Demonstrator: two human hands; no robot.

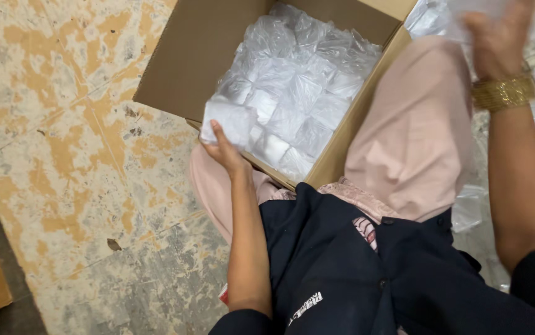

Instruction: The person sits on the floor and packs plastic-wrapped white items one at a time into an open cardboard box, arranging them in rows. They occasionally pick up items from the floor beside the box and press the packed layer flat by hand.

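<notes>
Fingers of the left hand [222, 149] close on a white plastic-wrapped packet [229, 122] at the near-left edge of the open brown cardboard box [193, 56]. Right hand [497, 37], raised well apart, grips a blurred clear plastic bag [466, 9].

My right hand [497, 40] is blurred and its fingertips run off the top edge, so I cannot tell what it grips. The cardboard box [199, 56] is cut off at the top edge, and my left hand [224, 152] has its fingers hidden behind a white packet [227, 121]
</notes>
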